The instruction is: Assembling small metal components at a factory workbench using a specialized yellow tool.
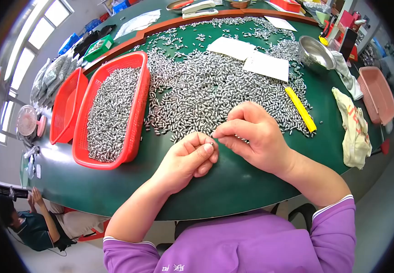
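Observation:
Near the front middle of the green table, my left hand (192, 157) is closed, thumb against the curled fingers. A small dark metal piece (212, 144) shows at its thumb tip. Close beside it my right hand (256, 136) is pinched, thumb and forefinger nearly touching the left fingers. Whatever the right fingertips hold, if anything, is too small to make out. Just beyond both hands spreads a wide heap of small silvery barrel-shaped metal pieces (197, 86). On the left, a red plastic basket (143, 91) holds many more such pieces.
An empty-looking red basket (67, 109) stands farther left. Two white paper sheets (266, 66) and a yellow strip (300, 109) lie on the heap. At right are a metal bowl (317, 52), a cream cloth bag (354, 132) and a pink basket (376, 95). Another person (37, 223) sits lower left.

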Motion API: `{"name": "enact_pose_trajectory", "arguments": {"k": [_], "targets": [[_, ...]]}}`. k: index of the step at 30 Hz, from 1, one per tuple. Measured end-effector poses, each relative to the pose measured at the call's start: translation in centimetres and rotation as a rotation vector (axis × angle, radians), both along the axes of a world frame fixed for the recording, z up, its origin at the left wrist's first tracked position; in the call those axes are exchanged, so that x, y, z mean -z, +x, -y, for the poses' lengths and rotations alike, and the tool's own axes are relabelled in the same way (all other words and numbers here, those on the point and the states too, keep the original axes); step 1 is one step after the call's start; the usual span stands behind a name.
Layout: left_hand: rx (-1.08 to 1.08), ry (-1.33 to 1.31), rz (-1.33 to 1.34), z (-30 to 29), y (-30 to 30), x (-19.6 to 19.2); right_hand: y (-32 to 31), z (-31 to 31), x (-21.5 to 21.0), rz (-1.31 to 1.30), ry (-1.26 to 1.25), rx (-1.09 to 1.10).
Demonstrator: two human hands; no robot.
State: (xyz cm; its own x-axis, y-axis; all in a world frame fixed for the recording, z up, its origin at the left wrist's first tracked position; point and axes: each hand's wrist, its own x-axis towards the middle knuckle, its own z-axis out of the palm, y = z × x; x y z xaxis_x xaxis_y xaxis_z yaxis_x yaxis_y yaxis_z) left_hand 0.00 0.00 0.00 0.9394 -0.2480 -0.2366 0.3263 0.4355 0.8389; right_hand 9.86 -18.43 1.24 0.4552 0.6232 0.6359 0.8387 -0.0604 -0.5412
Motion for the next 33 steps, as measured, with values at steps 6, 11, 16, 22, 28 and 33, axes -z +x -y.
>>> {"name": "enact_pose_trajectory", "arguments": {"k": [6,11,16,22,28,33], "targets": [[-0.04,0.026,0.03,0.3,-0.1,-0.1,-0.1,0.2,-0.1,0.14,-0.062,-0.001],[-0.052,0.083,0.033,0.1,0.0,-0.2,1.0,0.3,-0.1,0.212,-0.121,0.143],[-0.114,0.094,0.011,0.2,0.1,-0.5,1.1,0.4,0.5,0.156,-0.255,0.113],[-0.205,-0.048,-0.02,0.0,0.1,-0.3,0.3,0.5,0.6,0.148,-0.382,0.09],[-0.222,-0.094,-0.031,-0.3,0.0,-0.2,0.3,-0.1,1.1,0.276,-0.382,0.094],[-0.161,-0.119,-0.006,-0.2,0.0,-0.4,0.5,-0.2,0.5,0.019,-0.136,0.026]]}}
